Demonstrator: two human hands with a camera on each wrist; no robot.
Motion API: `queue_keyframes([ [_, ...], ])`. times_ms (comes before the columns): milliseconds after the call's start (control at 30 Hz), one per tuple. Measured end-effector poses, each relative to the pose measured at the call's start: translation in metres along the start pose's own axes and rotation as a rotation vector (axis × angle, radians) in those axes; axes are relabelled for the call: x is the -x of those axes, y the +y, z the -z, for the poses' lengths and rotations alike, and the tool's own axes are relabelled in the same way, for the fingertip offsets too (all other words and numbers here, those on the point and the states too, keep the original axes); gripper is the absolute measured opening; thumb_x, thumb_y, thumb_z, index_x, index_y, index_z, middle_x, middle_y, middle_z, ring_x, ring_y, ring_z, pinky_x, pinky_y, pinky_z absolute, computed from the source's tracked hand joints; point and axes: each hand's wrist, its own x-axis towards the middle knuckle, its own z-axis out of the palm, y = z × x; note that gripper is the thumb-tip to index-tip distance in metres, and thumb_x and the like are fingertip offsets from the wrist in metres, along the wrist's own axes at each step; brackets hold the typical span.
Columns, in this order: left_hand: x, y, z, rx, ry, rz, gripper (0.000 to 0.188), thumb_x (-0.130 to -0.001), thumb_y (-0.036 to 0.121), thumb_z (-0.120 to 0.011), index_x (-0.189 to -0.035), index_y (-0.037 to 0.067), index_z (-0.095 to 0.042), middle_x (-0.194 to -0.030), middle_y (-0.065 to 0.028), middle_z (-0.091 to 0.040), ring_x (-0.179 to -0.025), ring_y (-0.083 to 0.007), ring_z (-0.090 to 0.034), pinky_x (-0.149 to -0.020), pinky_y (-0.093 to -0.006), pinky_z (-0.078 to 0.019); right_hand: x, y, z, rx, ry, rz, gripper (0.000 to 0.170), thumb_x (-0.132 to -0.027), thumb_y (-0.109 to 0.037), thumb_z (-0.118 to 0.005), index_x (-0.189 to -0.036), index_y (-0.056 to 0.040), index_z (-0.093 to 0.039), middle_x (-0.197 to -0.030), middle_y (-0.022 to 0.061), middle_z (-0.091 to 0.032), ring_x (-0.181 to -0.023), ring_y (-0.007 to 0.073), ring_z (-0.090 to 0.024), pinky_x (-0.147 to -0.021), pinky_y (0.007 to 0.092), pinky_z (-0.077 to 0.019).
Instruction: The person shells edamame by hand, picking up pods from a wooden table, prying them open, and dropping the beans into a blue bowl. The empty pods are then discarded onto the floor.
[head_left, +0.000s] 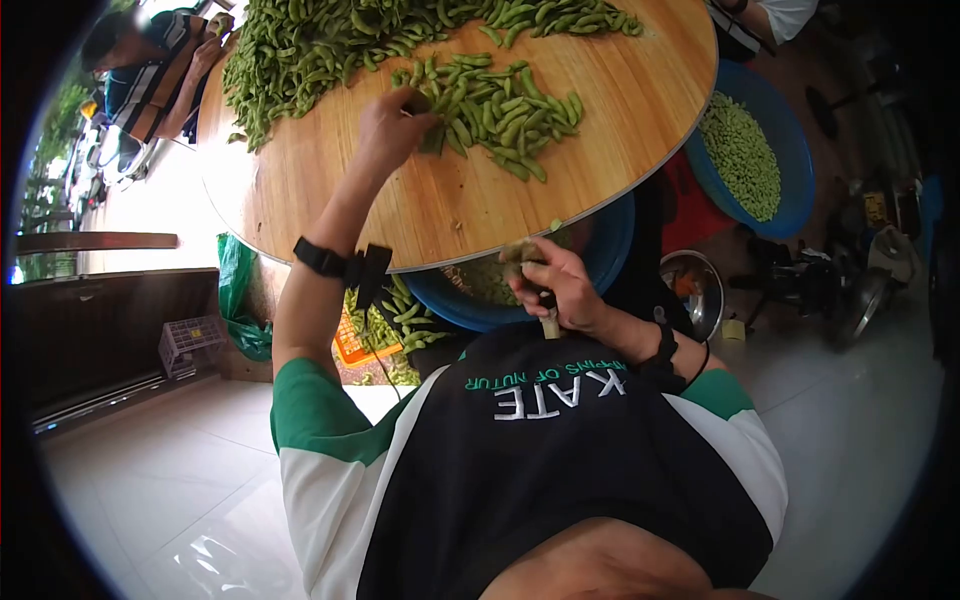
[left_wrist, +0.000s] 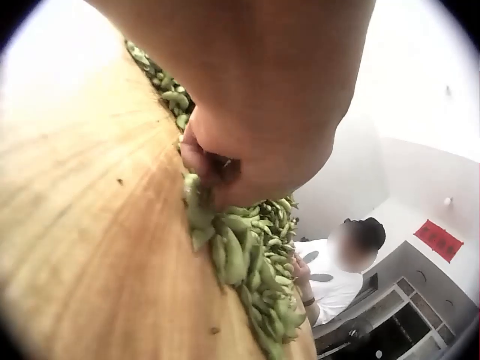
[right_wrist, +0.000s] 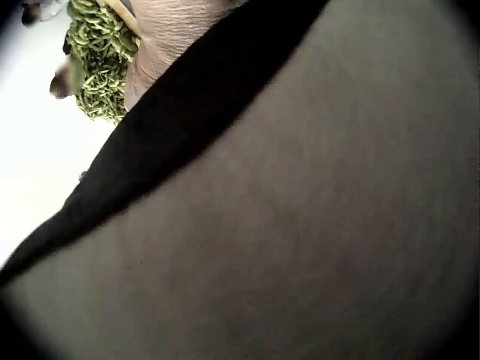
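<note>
My left hand (head_left: 392, 130) reaches over the round table to the near side of a small heap of green soybean pods (head_left: 515, 115). Its curled fingers pinch a pod (left_wrist: 198, 214) just above the wood in the left wrist view. Close to my chest, over the table's front edge, my right hand (head_left: 568, 287) has its fingers curled. A greenish-brown pod (head_left: 516, 254) shows at its fingertips, and a small pale-ended object (head_left: 550, 326) sticks out below the palm; its kind is mostly hidden by the hand. The right wrist view shows little but sleeve and skin.
A larger mound of pods (head_left: 300, 60) covers the table's far side (head_left: 640, 100). Below its front edge is a blue basin (head_left: 450, 308); another blue tub (head_left: 795, 190) with shelled beans (head_left: 742, 160) stands right. An orange basket (head_left: 350, 342) sits low left. People sit across.
</note>
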Motion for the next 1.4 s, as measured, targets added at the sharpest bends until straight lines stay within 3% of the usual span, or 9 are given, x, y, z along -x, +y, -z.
queue_keyframes([
  [100,0.043,0.017,0.000,0.635,0.057,0.055,0.012,-0.082,0.004,-0.064,-0.092,-0.003,-0.062,-0.076,-0.0066,-0.066,-0.061,-0.0124,-0.059,-0.056,-0.0258,-0.0480,-0.013,-0.018,-0.004,0.166,0.084,0.164,0.039,-0.098,-0.020,-0.045,-0.132,-0.0033,-0.040,-0.084,0.0064,-0.053,-0.059,0.0082,-0.042,-0.045,0.0185,-0.0362],
  [133,0.057,0.026,0.000,0.634,0.050,0.055,0.012,-0.082,0.004,-0.064,-0.092,-0.003,-0.062,-0.076,-0.0066,-0.066,-0.061,-0.0124,-0.059,-0.056,-0.0258,-0.0480,-0.017,-0.026,-0.009,0.162,0.090,0.166,0.039,-0.098,-0.020,-0.045,-0.132,-0.0033,-0.040,-0.084,0.0064,-0.053,-0.059,0.0082,-0.042,-0.045,0.0185,-0.0362],
  [267,0.101,0.054,-0.005,1.077,-0.237,0.173,0.009,-0.084,0.004,-0.064,-0.091,-0.001,-0.061,-0.075,-0.0065,-0.065,-0.057,-0.0082,-0.055,-0.049,-0.0209,-0.0412,-0.032,-0.044,-0.019,0.186,0.056,0.184,0.044,-0.098,-0.021,-0.045,-0.138,-0.0043,-0.035,-0.086,0.0067,-0.053,-0.058,0.0082,-0.043,-0.043,0.0186,-0.0358],
  [433,0.120,0.056,-0.016,1.096,-0.258,0.225,0.008,-0.085,0.003,-0.064,-0.090,-0.001,-0.060,-0.075,-0.0056,-0.064,-0.056,-0.0082,-0.054,-0.049,-0.0204,-0.0404,-0.028,-0.040,-0.018,0.012,-0.128,0.122,0.049,-0.097,-0.019,-0.047,-0.141,-0.0052,-0.031,-0.084,0.0069,-0.053,-0.057,0.0084,-0.042,-0.043,0.0187,-0.0353],
  [867,0.131,0.044,-0.034,1.198,-0.132,0.056,0.009,-0.083,0.000,-0.064,-0.090,0.002,-0.060,-0.080,-0.0071,-0.066,-0.061,-0.0085,-0.056,-0.051,-0.0216,-0.0419,-0.022,-0.039,-0.027,-0.084,-0.056,0.071,0.037,-0.097,-0.012,-0.045,-0.133,-0.0045,-0.044,-0.079,0.0059,-0.052,-0.051,0.0067,-0.038,-0.041,0.0182,-0.0350],
  [1133,0.129,0.041,-0.034,1.785,-0.570,0.363,0.008,-0.085,0.001,-0.063,-0.089,0.004,-0.057,-0.078,-0.0078,-0.063,-0.059,-0.0122,-0.056,-0.049,-0.0240,-0.0441,-0.020,-0.042,-0.018,-0.319,-0.221,-0.028,0.024,-0.096,-0.011,-0.047,-0.118,-0.0068,-0.055,-0.081,0.0063,-0.056,-0.049,0.0056,-0.035,-0.040,0.0171,-0.0332],
  [1267,0.128,0.051,-0.034,1.198,-0.283,0.113,0.009,-0.083,0.001,-0.064,-0.086,0.003,-0.056,-0.074,-0.0083,-0.061,-0.057,-0.0162,-0.056,-0.049,-0.0282,-0.0450,-0.019,-0.039,-0.016,-0.292,-0.080,-0.007,0.022,-0.096,-0.013,-0.047,-0.116,-0.0078,-0.055,-0.082,0.0060,-0.055,-0.051,0.0061,-0.035,-0.040,0.0167,-0.0325],
  [1333,0.131,0.055,-0.032,0.324,0.086,-0.435,0.014,-0.079,0.003,-0.066,-0.088,0.001,-0.055,-0.071,-0.0106,-0.058,-0.056,-0.0217,-0.056,-0.052,-0.0317,-0.0454,-0.018,-0.042,-0.019,-0.356,-0.082,-0.042,0.023,-0.096,-0.014,-0.047,-0.117,-0.0089,-0.054,-0.081,0.0051,-0.054,-0.052,0.0064,-0.035,-0.040,0.0165,-0.0321],
  [1400,0.132,0.060,-0.023,0.177,0.121,-0.531,0.020,-0.076,0.004,-0.069,-0.090,0.001,-0.055,-0.070,-0.0128,-0.054,-0.057,-0.0258,-0.057,-0.054,-0.0327,-0.0455,-0.018,-0.041,-0.019,-0.371,-0.097,-0.046,0.023,-0.096,-0.015,-0.047,-0.118,-0.0093,-0.053,-0.080,0.0047,-0.053,-0.053,0.0064,-0.035,-0.040,0.0164,-0.0319],
])
